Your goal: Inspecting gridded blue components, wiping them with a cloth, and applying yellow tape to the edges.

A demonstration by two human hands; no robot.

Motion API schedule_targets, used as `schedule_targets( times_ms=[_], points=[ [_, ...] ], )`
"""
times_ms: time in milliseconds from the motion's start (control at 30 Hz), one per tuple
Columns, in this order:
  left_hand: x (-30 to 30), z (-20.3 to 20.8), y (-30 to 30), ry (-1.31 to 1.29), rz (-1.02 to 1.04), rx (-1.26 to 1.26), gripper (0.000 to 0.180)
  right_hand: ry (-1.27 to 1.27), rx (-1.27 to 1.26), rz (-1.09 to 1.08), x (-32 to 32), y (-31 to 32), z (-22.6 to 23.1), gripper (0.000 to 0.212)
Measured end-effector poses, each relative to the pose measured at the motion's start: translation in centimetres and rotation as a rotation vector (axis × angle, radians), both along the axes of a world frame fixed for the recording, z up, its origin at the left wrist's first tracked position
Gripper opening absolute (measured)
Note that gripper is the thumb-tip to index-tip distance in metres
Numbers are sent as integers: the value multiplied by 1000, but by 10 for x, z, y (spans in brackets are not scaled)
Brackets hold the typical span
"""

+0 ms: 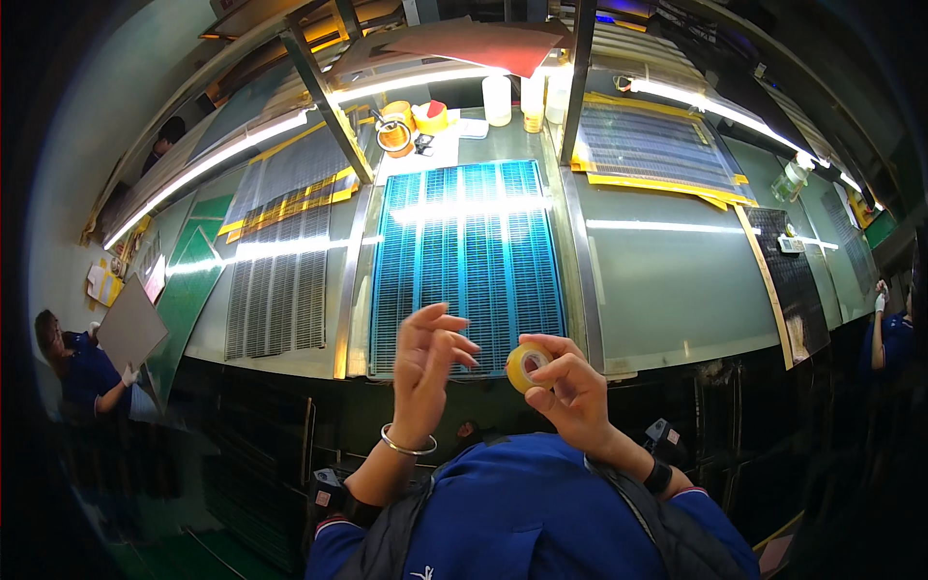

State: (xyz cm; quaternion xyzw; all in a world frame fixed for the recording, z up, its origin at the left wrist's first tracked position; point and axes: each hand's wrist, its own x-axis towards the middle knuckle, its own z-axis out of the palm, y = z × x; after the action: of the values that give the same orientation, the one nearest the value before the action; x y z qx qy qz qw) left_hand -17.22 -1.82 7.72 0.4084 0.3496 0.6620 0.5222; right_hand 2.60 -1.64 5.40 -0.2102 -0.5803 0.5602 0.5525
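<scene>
My right hand (570, 387) grips a roll of yellowish tape (516, 370), thumb at its core and fingers over its outer edge. To the left of the roll, my left hand (425, 362) is raised with its fingers spread and apart; no object shows in it. Both hands are in front of the near edge of a blue patterned panel (464, 261), which lies flat on the glass-topped bench. Bright light glares across the upper part of that panel. The left fingertips overlap its lower edge in the view, and I cannot tell whether they touch it.
Tape rolls (394, 135) and white bottles (496, 101) stand behind the panel. Metal posts (578, 77) rise on both sides. Grey patterned sheets (280, 290) lie left, a dark sheet (788, 280) right. A person (92, 372) at far left holds a board; another (891, 329) is far right.
</scene>
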Motion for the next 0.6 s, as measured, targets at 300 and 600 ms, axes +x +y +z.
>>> schedule_targets(
  times_ms=[300,600],
  points=[
    [23,-5,0,297,-172,-12,13,144,-244,61,11,1,1,49],
    [92,-42,58,845,-562,504,21,227,-1163,383,115,16,-53,46]
  ],
)
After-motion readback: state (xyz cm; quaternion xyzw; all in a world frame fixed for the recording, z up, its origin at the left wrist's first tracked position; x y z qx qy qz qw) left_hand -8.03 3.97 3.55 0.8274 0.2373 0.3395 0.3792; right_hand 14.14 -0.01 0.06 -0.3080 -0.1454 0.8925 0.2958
